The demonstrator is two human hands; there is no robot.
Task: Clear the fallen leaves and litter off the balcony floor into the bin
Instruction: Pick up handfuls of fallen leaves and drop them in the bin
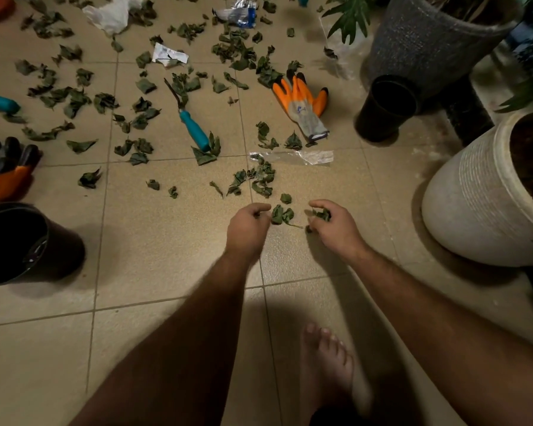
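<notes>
With the right hand [330, 224] already pinching leaves [321, 214] and the left hand [248, 224] curled by the next clump [282, 215], I'd gather a fuller handful before crossing to the black bin [16, 241].

Your right hand [334, 224] grips a clump of leaves [321, 214] over the tiled floor [166, 256]. Your left hand [248, 224] curls beside a loose leaf [281, 215], perhaps pinching something. The black bin [19, 244] stands well to your left.

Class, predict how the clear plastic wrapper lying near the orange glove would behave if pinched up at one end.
The clear plastic wrapper looks thin and crinkled, so it would probably hang floppy. It lies flat and see-through, so it is likely very light and may slip.
</notes>
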